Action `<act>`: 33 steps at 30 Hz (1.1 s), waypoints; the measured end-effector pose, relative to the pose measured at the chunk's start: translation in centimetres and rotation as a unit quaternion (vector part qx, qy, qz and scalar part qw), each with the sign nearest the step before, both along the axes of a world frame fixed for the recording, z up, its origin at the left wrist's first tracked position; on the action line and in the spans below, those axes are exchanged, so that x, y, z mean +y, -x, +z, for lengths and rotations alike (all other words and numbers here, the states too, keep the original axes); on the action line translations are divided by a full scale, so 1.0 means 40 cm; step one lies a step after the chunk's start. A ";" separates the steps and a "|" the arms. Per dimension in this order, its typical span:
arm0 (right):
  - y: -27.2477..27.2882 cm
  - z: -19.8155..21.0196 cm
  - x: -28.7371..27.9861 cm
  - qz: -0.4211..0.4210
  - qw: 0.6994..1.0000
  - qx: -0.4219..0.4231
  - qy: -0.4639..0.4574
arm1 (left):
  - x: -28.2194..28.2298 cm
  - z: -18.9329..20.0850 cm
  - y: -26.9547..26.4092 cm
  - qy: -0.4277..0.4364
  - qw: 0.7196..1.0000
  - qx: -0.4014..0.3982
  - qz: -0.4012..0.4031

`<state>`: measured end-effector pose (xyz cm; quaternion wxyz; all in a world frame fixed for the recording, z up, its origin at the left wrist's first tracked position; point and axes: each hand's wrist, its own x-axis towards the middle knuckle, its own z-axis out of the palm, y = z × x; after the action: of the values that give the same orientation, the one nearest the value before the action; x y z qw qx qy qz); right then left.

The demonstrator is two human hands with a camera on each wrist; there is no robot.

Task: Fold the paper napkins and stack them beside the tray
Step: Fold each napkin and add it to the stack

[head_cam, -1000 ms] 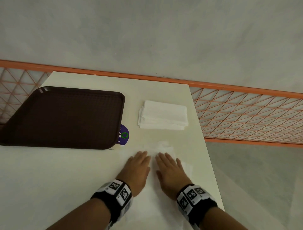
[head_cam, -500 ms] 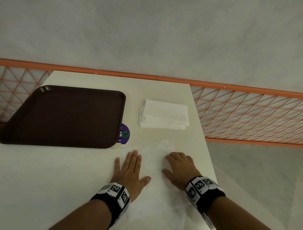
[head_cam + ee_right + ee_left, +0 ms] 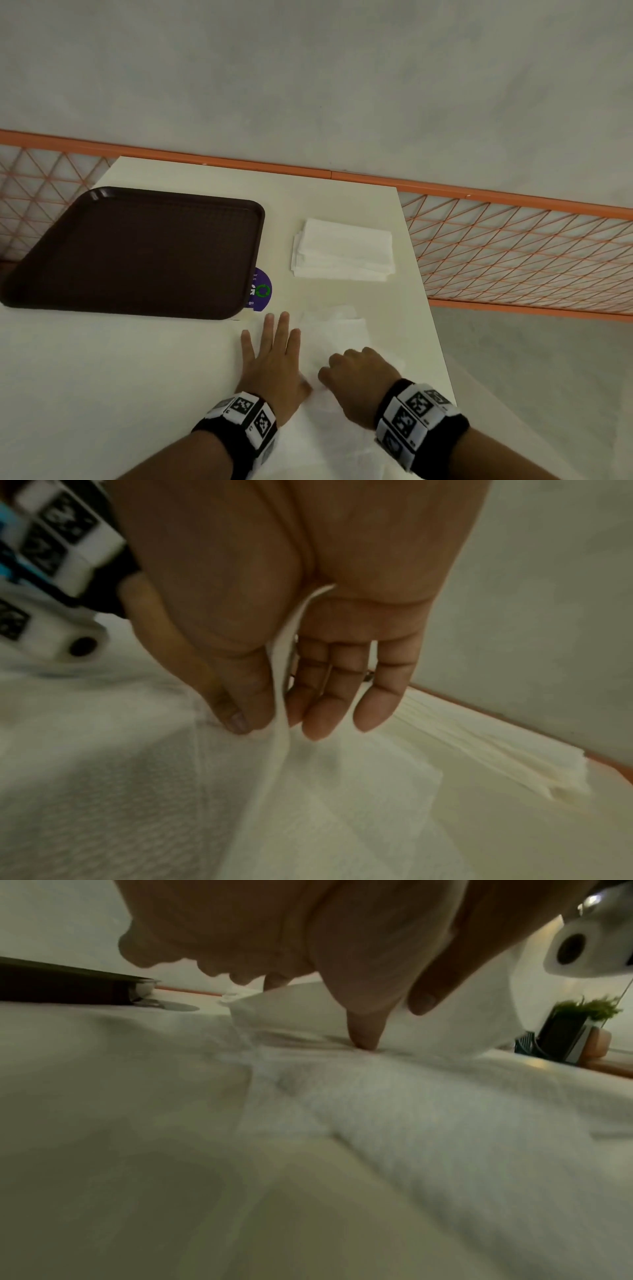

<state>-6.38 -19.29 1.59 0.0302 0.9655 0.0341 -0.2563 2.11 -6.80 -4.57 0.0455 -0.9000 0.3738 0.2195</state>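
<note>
A thin white paper napkin (image 3: 337, 329) lies spread on the cream table near the front edge. My left hand (image 3: 274, 346) rests flat on its left part, fingers straight and spread. My right hand (image 3: 359, 373) pinches the napkin's right flap between thumb and fingers and lifts it; the right wrist view shows that flap (image 3: 281, 685) running up between the thumb and fingers (image 3: 329, 718). In the left wrist view the raised flap (image 3: 455, 1020) stands beside the right thumb. A stack of folded white napkins (image 3: 344, 250) sits to the right of the dark brown tray (image 3: 137, 253).
A purple round sticker (image 3: 261, 291) peeks out by the tray's near right corner. The table's right edge (image 3: 431, 308) drops off just beyond the napkin and stack. An orange mesh railing (image 3: 513, 250) runs behind and to the right of the table.
Both hands lay flat side by side on the napkin; the left slid left and spread. The right moved back, curled, and took hold of the napkin's right flap, lifting it.
</note>
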 end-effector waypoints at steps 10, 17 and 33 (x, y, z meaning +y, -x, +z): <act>0.054 0.006 -0.209 -0.486 0.701 -0.160 -0.497 | -0.009 0.101 -0.122 0.297 0.903 0.277 0.139; 0.030 -0.016 -0.197 -0.582 0.518 -0.240 -0.578 | -0.065 0.126 -0.139 0.481 0.721 0.357 0.348; -0.286 -0.037 -0.447 -0.666 0.486 -0.301 -0.479 | -0.044 0.011 -0.108 0.076 0.995 0.070 -0.015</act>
<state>5.05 -37.16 0.10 -0.6083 0.5837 -0.5130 0.1618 6.45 -8.58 -4.14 -0.0456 -0.8775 0.4055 0.2520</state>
